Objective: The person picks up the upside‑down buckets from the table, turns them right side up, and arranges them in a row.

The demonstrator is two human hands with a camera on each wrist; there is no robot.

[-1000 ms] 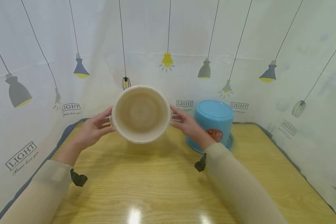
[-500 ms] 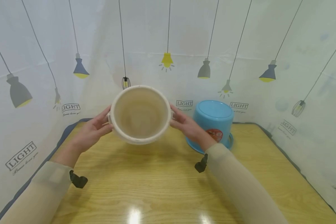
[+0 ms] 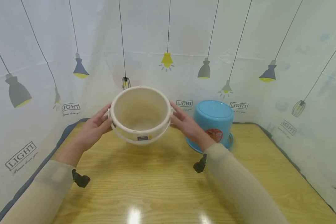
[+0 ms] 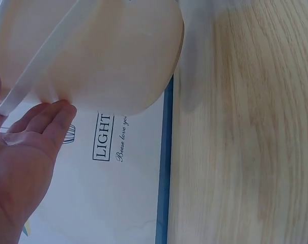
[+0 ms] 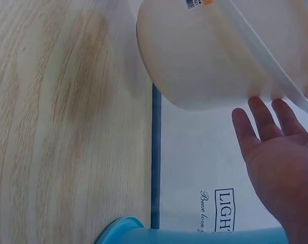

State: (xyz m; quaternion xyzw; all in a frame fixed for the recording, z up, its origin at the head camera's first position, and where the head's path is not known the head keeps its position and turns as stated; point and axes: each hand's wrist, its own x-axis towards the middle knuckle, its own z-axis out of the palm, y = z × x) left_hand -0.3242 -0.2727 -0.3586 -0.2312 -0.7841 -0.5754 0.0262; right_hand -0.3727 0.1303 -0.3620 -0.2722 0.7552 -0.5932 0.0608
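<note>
A cream plastic bucket (image 3: 141, 115) is tilted with its mouth toward me, above the table at the centre of the head view. My left hand (image 3: 91, 132) holds its left side, the thumb near the rim and the fingers against the outer wall. On the opposite side my right hand (image 3: 189, 124) holds it in the same way. The bucket's bail handle (image 4: 47, 51) hangs down across the front, and a small dark label (image 3: 142, 138) shows below the rim. In the right wrist view, fingertips (image 5: 255, 104) touch the cream wall.
An upside-down blue bucket (image 3: 212, 119) with a red sticker stands on the table just beyond my right forearm. Wood-grain tabletop (image 3: 145, 180) spreads below both arms. White sheeting (image 3: 151, 37) printed with lamps encloses the back and sides.
The cream bucket has tipped so its mouth faces more upward, and its front label and handle have come into view. Both hands stay on its sides. The blue bucket has not moved.
</note>
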